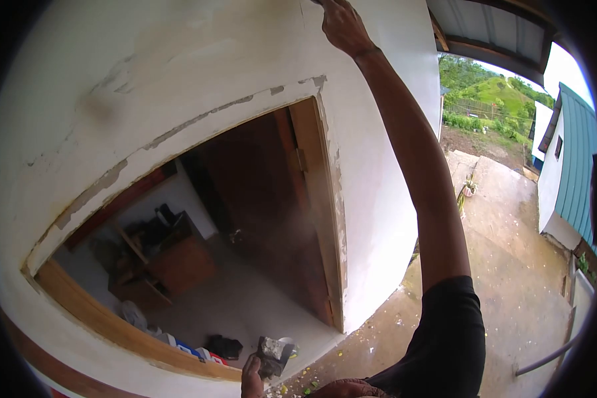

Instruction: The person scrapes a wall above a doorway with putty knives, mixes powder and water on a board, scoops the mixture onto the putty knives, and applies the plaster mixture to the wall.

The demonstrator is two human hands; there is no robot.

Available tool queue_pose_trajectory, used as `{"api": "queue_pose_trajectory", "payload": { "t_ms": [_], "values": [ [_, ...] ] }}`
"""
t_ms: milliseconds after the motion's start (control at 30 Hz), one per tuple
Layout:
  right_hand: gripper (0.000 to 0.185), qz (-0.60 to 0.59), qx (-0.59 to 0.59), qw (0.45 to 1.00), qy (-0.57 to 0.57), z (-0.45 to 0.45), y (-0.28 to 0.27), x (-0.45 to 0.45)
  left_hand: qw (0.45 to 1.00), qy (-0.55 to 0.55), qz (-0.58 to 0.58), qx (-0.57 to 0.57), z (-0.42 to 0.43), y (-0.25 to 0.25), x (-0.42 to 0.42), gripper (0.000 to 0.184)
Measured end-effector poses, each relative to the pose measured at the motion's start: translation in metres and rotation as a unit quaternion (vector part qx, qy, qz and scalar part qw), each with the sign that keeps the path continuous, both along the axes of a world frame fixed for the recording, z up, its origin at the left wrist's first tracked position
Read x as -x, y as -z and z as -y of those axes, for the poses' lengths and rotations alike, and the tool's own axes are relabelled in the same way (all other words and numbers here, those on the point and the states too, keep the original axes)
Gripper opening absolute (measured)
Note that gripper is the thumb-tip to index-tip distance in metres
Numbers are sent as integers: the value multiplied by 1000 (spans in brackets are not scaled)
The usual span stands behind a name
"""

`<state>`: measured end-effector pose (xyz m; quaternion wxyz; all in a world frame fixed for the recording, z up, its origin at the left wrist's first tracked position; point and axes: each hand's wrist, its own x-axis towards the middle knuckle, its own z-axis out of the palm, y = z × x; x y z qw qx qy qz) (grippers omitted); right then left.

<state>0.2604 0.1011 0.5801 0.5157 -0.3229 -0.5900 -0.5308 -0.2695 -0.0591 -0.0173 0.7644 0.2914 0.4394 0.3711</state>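
My right hand is raised high against the white wall, its fingers closed. Only a dark bit of what it holds shows at the top edge, cut off by the frame. Low at the bottom, my left hand is closed on a broad putty knife, whose grey blade carries a lump of whitish putty. Just the thumb side of this hand shows. Between the hands is a wooden door frame, with chipped plaster along its top and side. Smears and grey patches mark the wall above.
The doorway opens on a room with a wooden desk and a dark door. Boxes and a black item lie by the sill. Debris dots the concrete outside. A potted plant and a teal-roofed building stand right.
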Motion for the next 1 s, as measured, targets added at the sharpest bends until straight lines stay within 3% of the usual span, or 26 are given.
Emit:
{"api": "queue_pose_trajectory", "payload": {
  "t_ms": [100,200,267,300,333,433,567,733,800,933,1000],
  "values": [
    [42,32,-19,999,31,-26,-27,-22,1000,-4,1,4,1,0,0,43],
    [43,126,-64,971,193,-52,2,-49,1000,-6,-2,6,1,-1,2,43],
    [60,74,5,996,54,-18,46,-15,1000,-6,-3,8,1,-1,6,43],
    [68,97,5,989,114,-16,73,-15,1000,-5,-3,8,1,-2,7,43],
    [71,94,32,991,93,-14,100,-14,1000,-5,-3,7,0,-2,8,43],
    [64,53,93,992,67,15,161,-6,1000,-4,-6,5,-1,-3,13,43],
    [59,-7,49,998,35,25,146,-16,1000,3,-5,8,1,-3,14,43],
    [59,12,18,997,73,4,100,-32,1000,13,-8,6,3,-4,8,42],
    [59,27,35,992,121,-16,121,-27,1000,13,-7,0,1,-6,4,41],
    [55,-4,52,995,86,-12,202,3,1000,18,-4,-8,1,-5,-1,39],
    [50,-37,45,998,39,0,198,4,1000,18,-3,-12,2,-5,-1,39]
  ]
}}
